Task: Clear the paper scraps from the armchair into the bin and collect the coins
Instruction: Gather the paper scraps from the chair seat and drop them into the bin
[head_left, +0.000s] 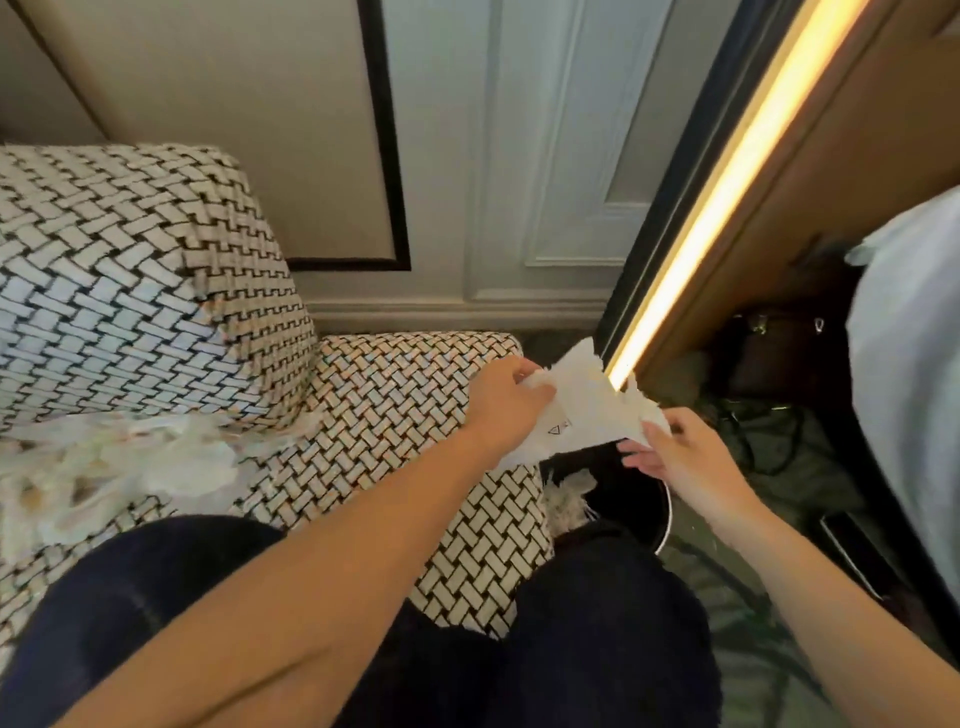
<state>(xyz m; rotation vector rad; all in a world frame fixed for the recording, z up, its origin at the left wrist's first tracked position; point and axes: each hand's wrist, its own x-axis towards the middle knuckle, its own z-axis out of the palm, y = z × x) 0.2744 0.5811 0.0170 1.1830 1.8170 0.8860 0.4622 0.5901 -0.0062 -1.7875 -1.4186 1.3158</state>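
A torn white paper sheet (589, 410) is stretched between both my hands, right above the dark round bin (641, 499). My left hand (501, 410) grips its left edge over the armchair's arm. Its right corner is pinched by my right hand (675, 449). Inside the bin lie some white scraps (566, 496). A heap of white crumpled paper scraps (119, 467) rests on the armchair seat at the left. The armchair (395, 395) has a black-and-white woven pattern. No coins are visible.
My dark-trousered legs (597, 623) fill the lower middle. A lit vertical strip light (727, 192) and wooden panel stand at the right, with dark bags and cables (769, 431) on the floor below. A white cloth (914, 364) hangs at the far right. Panelled wall behind.
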